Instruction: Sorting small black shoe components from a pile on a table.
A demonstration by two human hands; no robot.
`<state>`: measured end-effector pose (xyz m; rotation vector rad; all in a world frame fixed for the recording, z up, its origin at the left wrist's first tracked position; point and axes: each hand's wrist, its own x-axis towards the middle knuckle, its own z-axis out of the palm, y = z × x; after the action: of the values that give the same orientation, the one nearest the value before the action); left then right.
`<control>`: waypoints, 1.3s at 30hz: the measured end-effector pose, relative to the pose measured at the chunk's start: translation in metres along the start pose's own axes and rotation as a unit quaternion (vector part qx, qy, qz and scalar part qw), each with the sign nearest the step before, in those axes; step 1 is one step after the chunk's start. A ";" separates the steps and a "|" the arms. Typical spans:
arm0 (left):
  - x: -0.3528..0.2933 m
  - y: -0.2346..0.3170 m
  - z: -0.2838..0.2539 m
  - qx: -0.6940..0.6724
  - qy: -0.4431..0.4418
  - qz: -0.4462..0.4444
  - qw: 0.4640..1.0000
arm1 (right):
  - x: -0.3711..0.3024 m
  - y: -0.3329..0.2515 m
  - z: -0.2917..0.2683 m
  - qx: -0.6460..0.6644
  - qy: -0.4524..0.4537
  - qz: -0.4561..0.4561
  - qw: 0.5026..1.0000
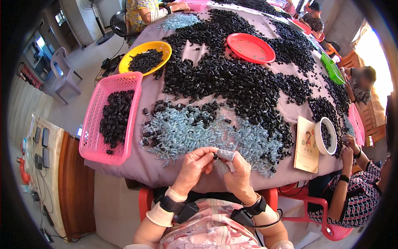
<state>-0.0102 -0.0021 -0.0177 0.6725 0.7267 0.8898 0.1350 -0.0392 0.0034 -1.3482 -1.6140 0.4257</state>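
Note:
In front of me, at the near edge of the table, my hands meet. My left hand is closed in a pinch on a small black part. My right hand presses close beside it, thumb and forefinger wrapped in grey coverings and bent together. Whatever those fingertips hold is hidden. Just beyond my hands lies a heap of small, clear, bluish springs. Farther out, a wide spread of small black parts covers much of the cloth.
A pink basket of black parts stands left, with a yellow tray beyond it. A red tray lies among the black parts. A booklet and white bowl are at right, near a seated co-worker.

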 end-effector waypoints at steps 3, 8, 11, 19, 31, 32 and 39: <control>0.000 0.000 0.002 0.009 -0.003 0.011 1.000 | 0.000 0.002 0.002 0.000 0.004 -0.017 1.000; 0.001 0.000 0.001 0.014 -0.013 0.020 1.000 | 0.002 0.002 0.001 0.006 -0.016 -0.029 0.999; 0.000 0.002 0.002 0.023 -0.001 0.001 1.000 | 0.001 0.006 0.000 0.016 -0.037 -0.012 0.999; 0.001 0.001 0.001 0.033 -0.004 -0.009 0.999 | -0.006 0.023 0.005 0.160 -0.050 0.088 0.982; 0.003 -0.008 -0.006 -0.030 -0.022 -0.021 0.999 | -0.003 0.017 0.005 0.168 -0.099 0.083 0.977; 0.003 -0.008 -0.006 -0.025 -0.014 -0.015 0.999 | -0.002 0.014 0.004 0.151 -0.106 0.068 0.981; 0.002 -0.010 -0.005 -0.051 -0.016 -0.012 0.999 | -0.002 0.021 0.004 0.130 -0.128 0.042 0.982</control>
<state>-0.0086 -0.0037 -0.0285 0.5857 0.6561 0.8865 0.1430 -0.0330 -0.0154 -1.2019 -1.6441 0.8604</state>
